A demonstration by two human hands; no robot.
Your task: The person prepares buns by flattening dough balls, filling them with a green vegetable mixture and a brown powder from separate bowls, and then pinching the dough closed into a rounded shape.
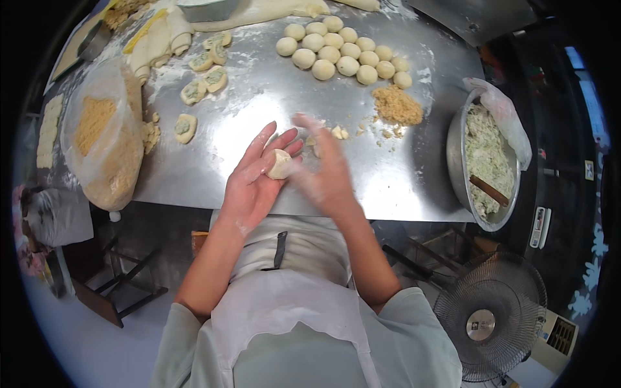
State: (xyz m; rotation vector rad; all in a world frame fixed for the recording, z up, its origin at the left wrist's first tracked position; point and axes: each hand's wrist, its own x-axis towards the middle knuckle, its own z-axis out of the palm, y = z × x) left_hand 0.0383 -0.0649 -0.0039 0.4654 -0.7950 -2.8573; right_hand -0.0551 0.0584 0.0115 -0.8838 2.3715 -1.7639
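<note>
A small pale dough ball (279, 165) rests against the fingers of my left hand (252, 182), held between thumb and fingers above the front of the steel table (233, 189). My right hand (327, 167) is blurred beside it, its fingers spread and its thumb side close to the dough; contact is unclear. Small dough scraps (339, 132) lie just beyond the hands. Farther back, several smooth round dough balls (330, 54) sit in rows. A heap of crumbly tan filling (397, 105) lies at their near right end. Cut dough pieces with a greenish filling (193, 91) lie to the left.
On the right edge stands a metal basin (458, 160) of pale green filling with a wooden stick (489, 190). A plastic bag (104, 140) of tan crumbs sits left. Dough rolls (160, 46) lie behind. A fan (490, 315) and a stool (116, 286) stand below.
</note>
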